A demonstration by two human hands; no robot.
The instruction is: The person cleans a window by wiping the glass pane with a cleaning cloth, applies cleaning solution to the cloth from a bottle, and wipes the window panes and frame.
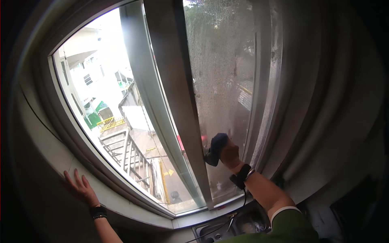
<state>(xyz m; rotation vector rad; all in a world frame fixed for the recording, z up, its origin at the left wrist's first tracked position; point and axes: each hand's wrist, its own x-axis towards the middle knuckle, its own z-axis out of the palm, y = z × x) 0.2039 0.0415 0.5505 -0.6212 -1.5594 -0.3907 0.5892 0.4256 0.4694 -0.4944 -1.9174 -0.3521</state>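
Observation:
My right hand [230, 153] presses a dark blue cloth [219, 145] against the lower part of the right window pane [223, 97]. That pane looks hazy and streaked, and the cloth lies beside the thick vertical window frame [172, 73]. A black band with a cable circles my right wrist. Over on the left, my left hand [81, 187] rests with its fingers spread on the pale wall edge [56, 156] next to the window; nothing shows in it. Dark bracelets sit on my left wrist.
Below the window is a metal sink [219, 233] with a faucet [231, 220], and a black cable crosses it. A narrow sill [190, 220] runs along the window's bottom. Through the bright left side, buildings and a metal frame structure [125, 150] show outside.

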